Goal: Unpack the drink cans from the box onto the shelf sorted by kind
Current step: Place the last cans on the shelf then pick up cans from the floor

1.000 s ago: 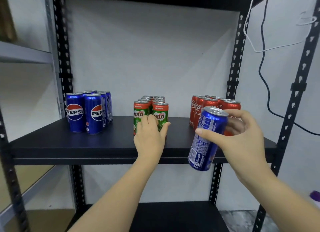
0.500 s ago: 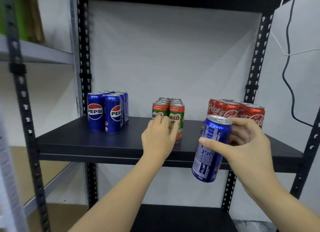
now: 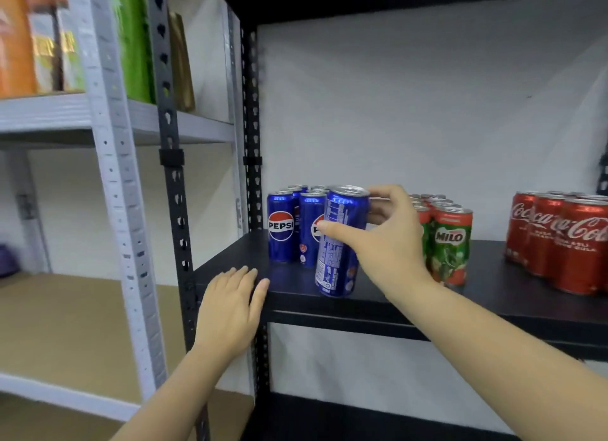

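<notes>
Off to my left, a grey rack (image 3: 108,151) is carrying blurred orange and green packages I cannot make out. My left hand (image 3: 230,309) is lying flat and open, fingers together, on the front left corner of the black shelf (image 3: 493,295), gripping nothing. Just past it, a cluster of blue cola cans (image 3: 289,226) is standing upright on the shelf near the left post. My right hand (image 3: 381,239) is wrapping around another blue can (image 3: 340,243), thumb on the near side, holding it slightly tilted right in front of that cluster with its base down near the shelf edge; I cannot tell whether it is touching the board. Behind my wrist the green cans (image 3: 449,243) are sitting grouped mid-shelf, and the red cans (image 3: 559,239) are standing further right.
</notes>
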